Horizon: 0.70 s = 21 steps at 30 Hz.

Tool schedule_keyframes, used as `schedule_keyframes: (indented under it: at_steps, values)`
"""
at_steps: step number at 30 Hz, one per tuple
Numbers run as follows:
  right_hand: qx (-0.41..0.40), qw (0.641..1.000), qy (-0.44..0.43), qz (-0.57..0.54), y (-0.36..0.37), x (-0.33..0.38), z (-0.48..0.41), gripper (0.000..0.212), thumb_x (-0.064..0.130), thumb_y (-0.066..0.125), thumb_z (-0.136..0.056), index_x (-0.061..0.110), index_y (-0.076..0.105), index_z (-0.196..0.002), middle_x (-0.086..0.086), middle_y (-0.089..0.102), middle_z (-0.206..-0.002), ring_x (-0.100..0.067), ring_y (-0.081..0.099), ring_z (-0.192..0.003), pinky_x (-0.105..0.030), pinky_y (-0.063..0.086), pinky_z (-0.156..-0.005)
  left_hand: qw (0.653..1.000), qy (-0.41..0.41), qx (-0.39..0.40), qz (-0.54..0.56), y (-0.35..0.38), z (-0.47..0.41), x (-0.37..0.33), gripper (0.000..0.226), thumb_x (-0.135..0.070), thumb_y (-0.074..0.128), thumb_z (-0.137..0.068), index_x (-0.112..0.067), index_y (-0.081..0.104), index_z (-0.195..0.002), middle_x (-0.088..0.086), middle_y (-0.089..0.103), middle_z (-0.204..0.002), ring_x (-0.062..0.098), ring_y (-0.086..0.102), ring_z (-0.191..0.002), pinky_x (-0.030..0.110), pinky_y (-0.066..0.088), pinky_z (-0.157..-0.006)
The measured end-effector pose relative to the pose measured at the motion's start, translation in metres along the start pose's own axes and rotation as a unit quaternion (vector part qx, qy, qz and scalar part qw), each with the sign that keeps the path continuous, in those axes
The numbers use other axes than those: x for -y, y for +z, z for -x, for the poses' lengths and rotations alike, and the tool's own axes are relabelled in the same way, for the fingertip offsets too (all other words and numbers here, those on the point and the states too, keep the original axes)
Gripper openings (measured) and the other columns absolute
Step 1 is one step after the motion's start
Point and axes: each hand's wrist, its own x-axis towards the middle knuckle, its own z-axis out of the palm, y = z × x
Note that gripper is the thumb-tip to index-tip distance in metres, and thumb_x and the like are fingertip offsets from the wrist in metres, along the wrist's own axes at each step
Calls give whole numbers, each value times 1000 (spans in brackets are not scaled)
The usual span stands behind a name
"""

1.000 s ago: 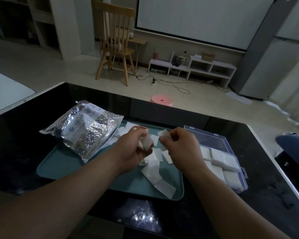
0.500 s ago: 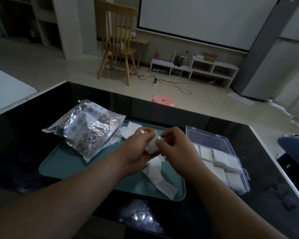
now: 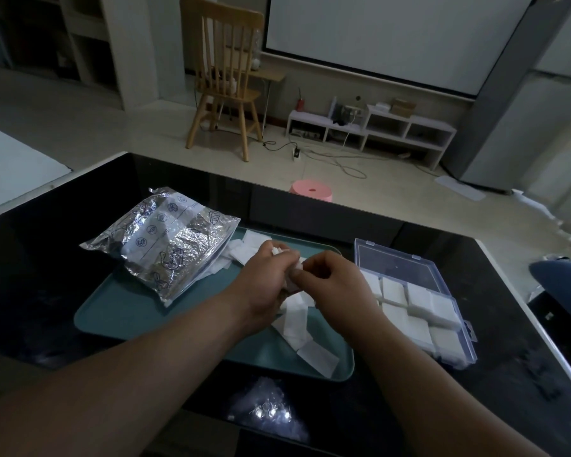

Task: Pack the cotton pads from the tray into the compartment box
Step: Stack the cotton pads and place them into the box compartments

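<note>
**A:** Both hands are over the middle of the teal tray (image 3: pixel 119 319). The left hand (image 3: pixel 262 286) has its fingers curled round a small stack (image 3: pixel 298 262) of cotton pads, with white edges poking out above the knuckles.

**B:** And the right hand (image 3: pixel 335 285) is right up against it, thumb and fingertips pinching the same stack from the other side. Two hands, one bundle, held just above the tray.

**A:** Under the wrists, loose cotton pads (image 3: pixel 295 319) trail across the tray floor towards its near right corner, overlapping one another. More white squares (image 3: pixel 244 250) sit by the far rim, partly tucked under the foil bag (image 3: pixel 165 245).

**B:** That bag is crinkled and silver with printed symbols. It lies on the tray's far left part, and its far corner hangs out over the rim onto the black table (image 3: pixel 30 258).

**A:** The compartment box (image 3: pixel 470 346) is clear plastic and sits just beside the tray's right edge. Its lid (image 3: pixel 396 263) lies open on the far side.

**B:** There are packed pads (image 3: pixel 419 300) in there, white blocks filling the compartments you can see. The right forearm covers the near left part of the box, so I cannot tell what is in that part.

**A:** Beyond the table there is a pink stool (image 3: pixel 311 190) on the floor, and a wooden chair (image 3: pixel 226 80) further back.

**B:** There is also a bright glare (image 3: pixel 271 412) on the glossy tabletop, near the front edge between the forearms.
</note>
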Motion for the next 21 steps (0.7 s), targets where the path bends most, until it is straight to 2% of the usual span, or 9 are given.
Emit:
schedule_keyframes:
  at_steps: [2, 6, 8, 11, 15, 18, 21]
  values:
    - [5, 999, 22, -35, 0, -1, -1, 13, 33, 75, -92, 21, 69, -90, 0, 72, -85, -17, 69, -79, -37, 58, -72, 1000, -1, 2, -4, 1, 0, 1, 3, -11, 51, -105, -13, 50, -102, 9, 60, -87, 12, 65, -65, 36, 57, -72]
    - [4, 994, 41, -101, -5, 0, -2, 13, 22, 78, -91, 12, 70, -88, -2, 75, -84, -15, 67, -74, -30, 55, -67, 999, -12, -19, 39, 1, -2, 0, 4, -12, 49, -107, -9, 50, -105, 12, 56, -91, 18, 63, -73, 42, 58, -84]
    - [15, 994, 44, -97, -6, 0, -1, 14, 22, 78, -91, 12, 68, -88, 0, 74, -83, -13, 66, -75, -30, 55, -66, 998, -16, -32, 51, -1, -3, -1, 5, -14, 49, -107, -9, 50, -107, 13, 54, -94, 18, 62, -74, 40, 59, -79]
    - [-1, 998, 31, -53, -2, -2, 0, 13, 29, 78, -90, 21, 68, -89, 4, 72, -84, -8, 67, -76, -35, 58, -72, 999, -7, -24, 27, 0, -3, 0, 6, -16, 48, -108, -11, 50, -105, 12, 56, -93, 12, 67, -65, 32, 58, -66]
    - [-40, 999, -10, -18, 2, -1, 1, 15, 34, 76, -93, 26, 66, -86, 7, 69, -77, 2, 61, -67, -17, 46, -61, 1000, 3, 11, -10, 3, 1, 4, 7, -19, 47, -109, -13, 48, -106, 14, 62, -102, 17, 69, -84, 32, 57, -76]
    - [-71, 997, -20, -17, 1, 0, 1, 15, 28, 75, -93, 25, 66, -82, 5, 69, -79, -5, 63, -71, -20, 47, -63, 1000, -1, 7, 5, 6, 0, 5, 6, -18, 47, -108, -12, 48, -105, 16, 62, -105, 22, 66, -91, 37, 60, -81]
    - [-55, 998, -19, -39, -1, -1, 0, 17, 23, 78, -91, 20, 66, -78, 5, 66, -75, -3, 58, -65, -19, 46, -61, 996, -28, -36, 82, 5, -5, 6, 9, -15, 47, -108, -8, 49, -112, 21, 59, -109, 28, 64, -93, 49, 59, -93]
